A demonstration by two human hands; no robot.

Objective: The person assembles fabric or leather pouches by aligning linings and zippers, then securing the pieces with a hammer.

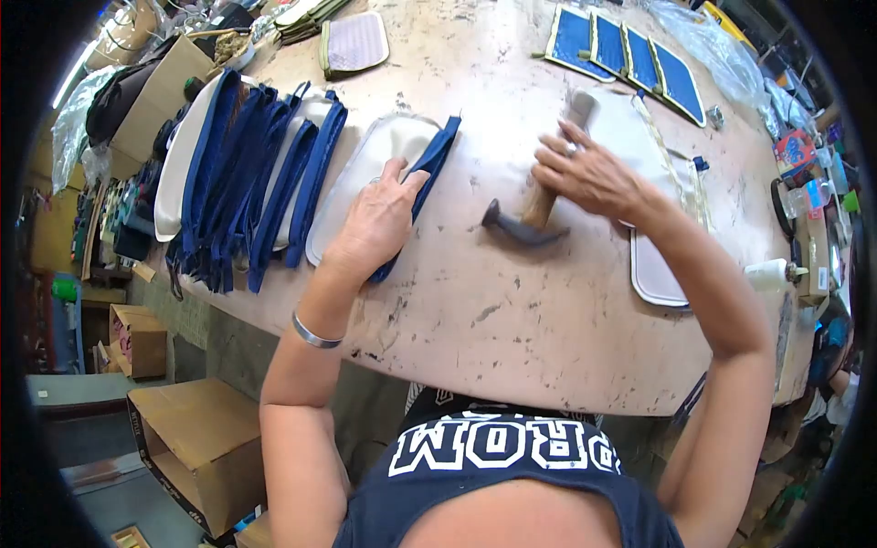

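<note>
My left hand [384, 215] rests on a pale rounded panel [352, 187] edged with a dark blue strip [437, 155], its fingers apart and pressing near the strip. To the right, my right hand [585, 173] has its fingers around the wooden handle of a hammer [528, 228], whose metal head points toward me over the table. Left of my left hand lies an overlapping row of pale panels with blue strips [242, 173]. Other pale panels with light edging [660, 269] lie beside and beneath my right forearm.
The worktable [475, 338] has a curved front edge. Blue panels [630, 57] lie at the back right, a light panel [354, 44] at the back. Clear plastic [708, 55] and a white bottle [767, 273] are at right. An open cardboard box [196, 438] stands below left.
</note>
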